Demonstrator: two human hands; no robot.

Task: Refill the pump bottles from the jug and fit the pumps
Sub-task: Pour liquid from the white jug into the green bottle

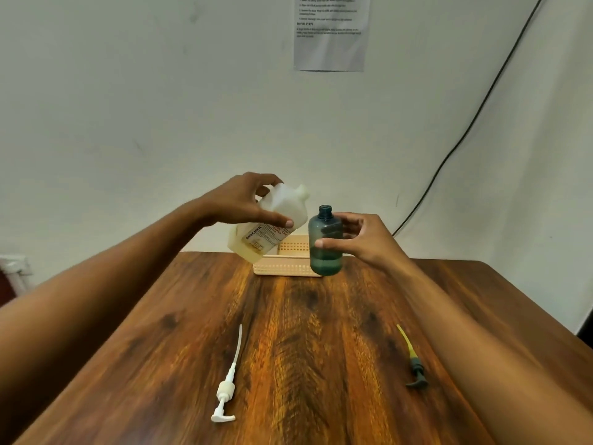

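Note:
My left hand point(248, 200) grips a white plastic jug point(272, 226) with a printed label, lifted above the table and tilted so its capless neck points up and right. My right hand point(359, 237) holds a blue-green translucent bottle point(324, 248) upright in the air, its mouth open and some liquid in its lower part. The jug's neck is just left of and slightly above the bottle's mouth, not touching it. A white pump point(226, 380) with a long tube lies on the table at the near left. A dark pump point(414, 364) with a yellow tube lies at the near right.
A cream perforated basket point(288, 261) stands at the table's far edge behind the jug and bottle. The wooden table point(305, 342) ends against a white wall. A black cable point(475, 123) runs down the wall at right. A printed sheet point(330, 33) hangs above.

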